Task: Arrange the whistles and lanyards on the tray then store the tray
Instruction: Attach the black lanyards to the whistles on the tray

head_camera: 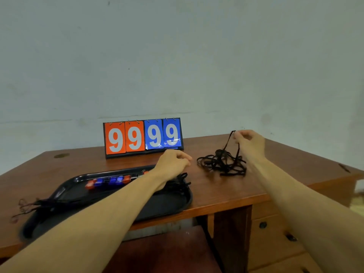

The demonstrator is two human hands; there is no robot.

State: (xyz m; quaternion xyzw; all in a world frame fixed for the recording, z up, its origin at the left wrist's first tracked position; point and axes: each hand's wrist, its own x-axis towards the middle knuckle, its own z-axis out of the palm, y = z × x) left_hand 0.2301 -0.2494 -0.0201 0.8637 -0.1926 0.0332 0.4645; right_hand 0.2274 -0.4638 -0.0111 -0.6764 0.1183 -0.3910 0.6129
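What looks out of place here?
Lanyard ends trail off the left rim of the tray onto the table; a tangled lanyard pile lies right of it, one strand pinched by the right hand.

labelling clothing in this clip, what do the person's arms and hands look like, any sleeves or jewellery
The left forearm and right forearm are bare right down to the frame edge, with no sleeve in view. The left hand and right hand are bare too, with no gloves. No watch, wristband or bracelet shows at either wrist, and no ring is visible on the fingers that can be seen.
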